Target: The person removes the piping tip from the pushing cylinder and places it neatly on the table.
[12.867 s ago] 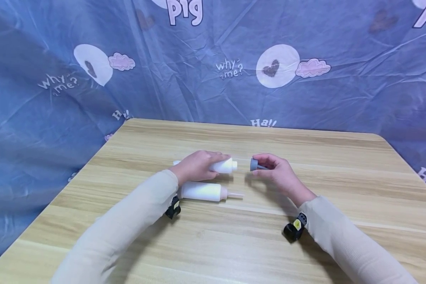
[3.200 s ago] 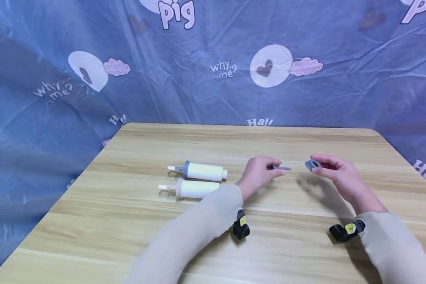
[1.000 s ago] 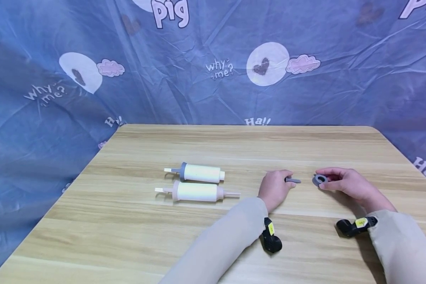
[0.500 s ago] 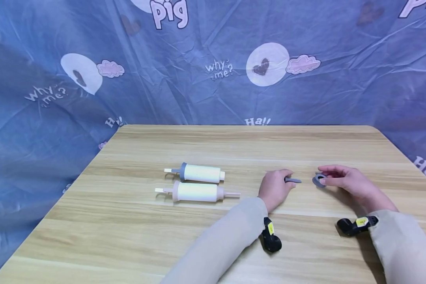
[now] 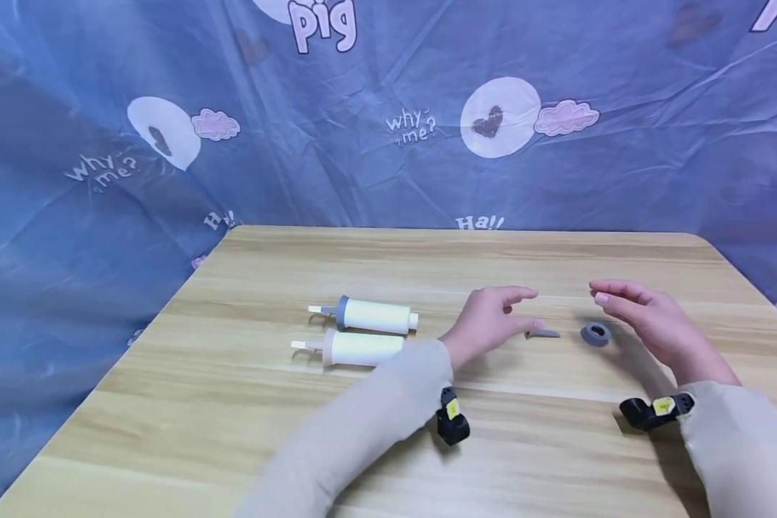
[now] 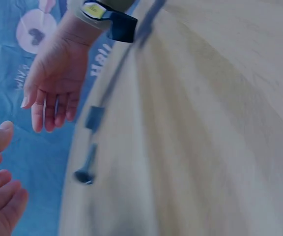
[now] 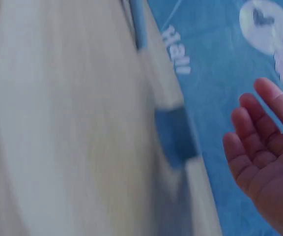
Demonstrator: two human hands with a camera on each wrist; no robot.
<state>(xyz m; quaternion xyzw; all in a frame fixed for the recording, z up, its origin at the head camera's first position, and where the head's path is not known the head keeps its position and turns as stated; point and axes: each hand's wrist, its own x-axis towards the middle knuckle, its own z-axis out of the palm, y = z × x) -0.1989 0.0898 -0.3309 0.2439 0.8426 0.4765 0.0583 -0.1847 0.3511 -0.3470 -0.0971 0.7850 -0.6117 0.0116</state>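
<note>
In the head view my left hand [image 5: 488, 324] hovers with fingers spread and holds nothing. Just beyond its thumb lies a small grey nozzle [image 5: 545, 333]; the left wrist view shows its thin stem and flared base [image 6: 85, 176]. A grey ring-shaped cap [image 5: 593, 341] lies flat to the right of the nozzle. Above and right of that cap, my right hand [image 5: 663, 327] is raised with relaxed fingers and nothing in them. The right wrist view shows the blurred cap [image 7: 176, 137] apart from the right hand [image 7: 274, 142].
Two white cylinders lie side by side left of my hands: one with a grey collar [image 5: 377, 316], one with a pink collar [image 5: 362, 349]. My left forearm hides the pink one's right end. Blue printed cloth [image 5: 362, 165] hangs behind the wooden table [image 5: 168, 417].
Both hands have let go: the left of the nozzle, the right of the ring cap, and both pieces now lie on the table. Both hands have lifted, the left shifting back leftward.
</note>
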